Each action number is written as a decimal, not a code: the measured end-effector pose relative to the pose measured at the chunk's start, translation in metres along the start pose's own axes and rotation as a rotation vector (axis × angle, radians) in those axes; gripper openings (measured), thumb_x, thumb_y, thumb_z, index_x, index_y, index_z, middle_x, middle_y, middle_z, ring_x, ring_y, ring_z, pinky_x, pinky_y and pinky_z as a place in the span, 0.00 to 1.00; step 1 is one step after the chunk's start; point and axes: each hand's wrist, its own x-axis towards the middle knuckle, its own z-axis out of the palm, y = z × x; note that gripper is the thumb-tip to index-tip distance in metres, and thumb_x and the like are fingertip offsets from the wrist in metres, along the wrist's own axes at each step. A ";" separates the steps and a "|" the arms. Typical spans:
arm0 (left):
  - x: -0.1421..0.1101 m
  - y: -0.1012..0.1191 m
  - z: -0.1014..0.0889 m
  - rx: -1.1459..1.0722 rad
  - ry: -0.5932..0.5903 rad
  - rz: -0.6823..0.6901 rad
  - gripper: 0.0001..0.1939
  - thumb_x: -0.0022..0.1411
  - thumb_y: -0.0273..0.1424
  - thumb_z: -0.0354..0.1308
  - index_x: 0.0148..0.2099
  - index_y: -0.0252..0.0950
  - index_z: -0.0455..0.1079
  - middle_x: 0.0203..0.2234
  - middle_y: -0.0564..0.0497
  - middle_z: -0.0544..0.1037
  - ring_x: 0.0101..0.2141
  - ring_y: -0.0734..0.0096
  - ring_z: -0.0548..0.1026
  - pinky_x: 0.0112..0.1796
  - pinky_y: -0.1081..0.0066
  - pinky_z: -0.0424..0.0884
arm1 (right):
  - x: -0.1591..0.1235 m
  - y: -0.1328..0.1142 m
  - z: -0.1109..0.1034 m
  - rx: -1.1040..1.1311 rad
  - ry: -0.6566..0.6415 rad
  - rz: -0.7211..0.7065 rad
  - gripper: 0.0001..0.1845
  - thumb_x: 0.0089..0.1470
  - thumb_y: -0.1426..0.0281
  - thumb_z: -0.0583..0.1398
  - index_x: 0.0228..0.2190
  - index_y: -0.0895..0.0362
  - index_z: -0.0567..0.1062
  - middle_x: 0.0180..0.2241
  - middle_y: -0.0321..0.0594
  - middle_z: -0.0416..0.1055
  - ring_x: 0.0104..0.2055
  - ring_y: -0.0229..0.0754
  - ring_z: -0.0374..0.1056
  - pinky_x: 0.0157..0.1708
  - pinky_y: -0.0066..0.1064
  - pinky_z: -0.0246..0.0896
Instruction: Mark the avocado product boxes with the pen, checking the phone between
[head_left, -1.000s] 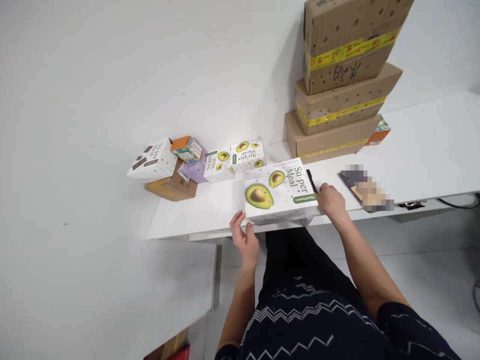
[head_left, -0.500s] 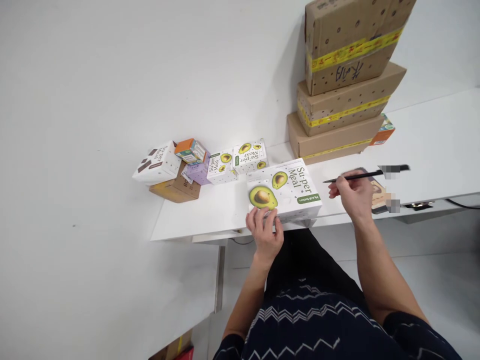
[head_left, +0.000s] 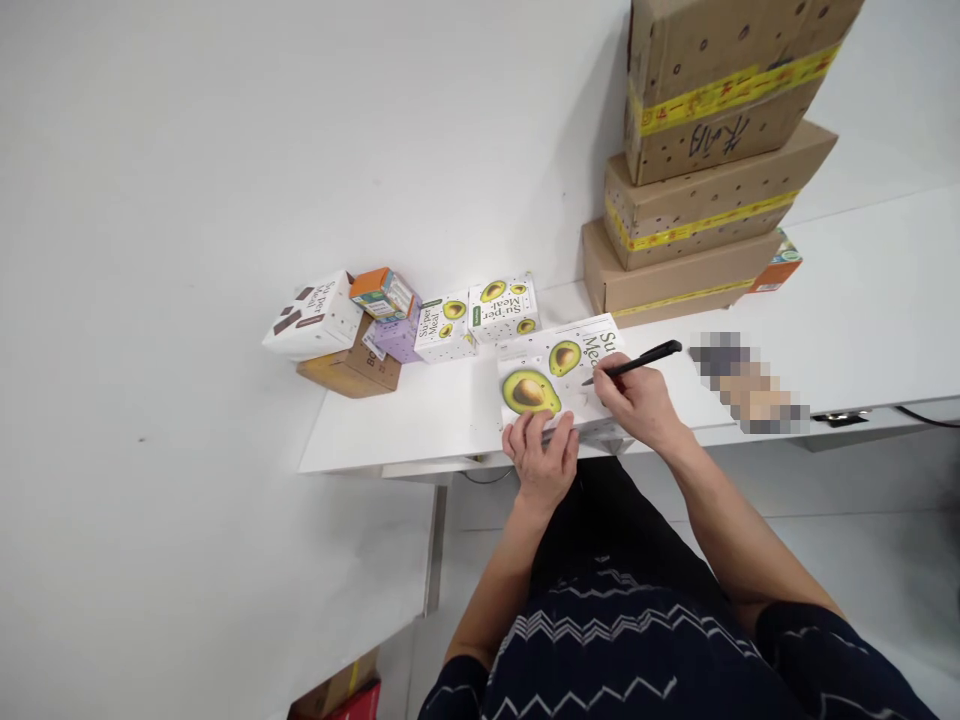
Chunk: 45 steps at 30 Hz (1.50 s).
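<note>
Though held up well off to the right half a second ago, now swung back over the box [head_left: 559, 380]: right hand [head_left: 637, 400] closed round the pen [head_left: 634, 361] in a writing grip. Tip down at or just above the printed lid, beside the smaller avocado; actual contact too fine to tell.

Nearest of all, left hand [head_left: 541, 455] laid fingers-down on the box's near edge, curled and pressing rather than gripping. Much where it sat half a second ago, after coming in from the left corner a second ago. Box flat at the near edge of the counter [head_left: 420, 420], on the same spot throughout, not lifted or carried. Judged from this: fetching of the pen done, box braced, marking on the lid now the step in hand.

Just right of the box, a blurred item [head_left: 746, 385] lying on the counter. Further back on the left, two small boxes [head_left: 444, 327] with the same avocado print, side by side. Beyond them a purple box [head_left: 394, 340] with an orange box [head_left: 381, 292] on top, then a white box [head_left: 311, 318] tilted on a brown box [head_left: 349, 370].

Furthest, against the wall, three cartons [head_left: 705, 200] stacked and banded in yellow tape, with a packet [head_left: 780, 262] showing behind the bottom one at the right.
</note>
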 end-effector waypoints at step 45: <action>0.014 0.003 0.005 0.231 0.150 0.128 0.10 0.60 0.33 0.60 0.44 0.44 0.77 0.39 0.46 0.76 0.48 0.60 0.68 0.55 0.57 0.52 | 0.002 0.072 -0.035 -0.546 -0.240 0.593 0.12 0.57 0.63 0.55 0.36 0.58 0.70 0.31 0.51 0.75 0.38 0.53 0.71 0.35 0.37 0.61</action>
